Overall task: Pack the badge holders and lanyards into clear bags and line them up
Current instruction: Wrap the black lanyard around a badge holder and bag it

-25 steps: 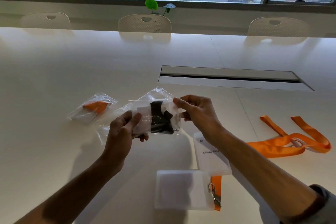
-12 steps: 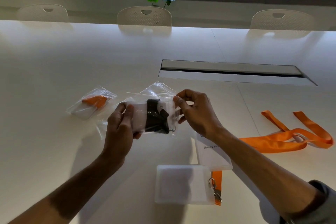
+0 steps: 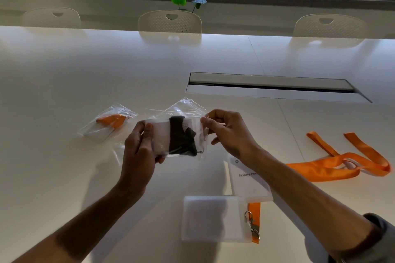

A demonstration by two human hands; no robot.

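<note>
Above the white table (image 3: 64,177) I hold a clear bag (image 3: 179,136) with a badge holder and a black lanyard inside. My left hand (image 3: 139,149) grips its left end. My right hand (image 3: 228,132) pinches its upper right edge. A filled bag with an orange lanyard (image 3: 106,124) lies at the left. More clear bags (image 3: 183,105) lie behind the held one. Near me lie a frosted badge holder (image 3: 213,220) clipped to an orange lanyard (image 3: 254,215) and a printed badge card (image 3: 248,179), partly under my right arm.
A loose orange lanyard (image 3: 342,162) sprawls at the right. A long cable slot (image 3: 273,87) is set into the table's middle. Three white chairs, one at centre (image 3: 168,21), stand along the far edge under the windows.
The bag in my two hands has hardly moved on the table. My right fingers have shifted slightly along its upper right edge.
</note>
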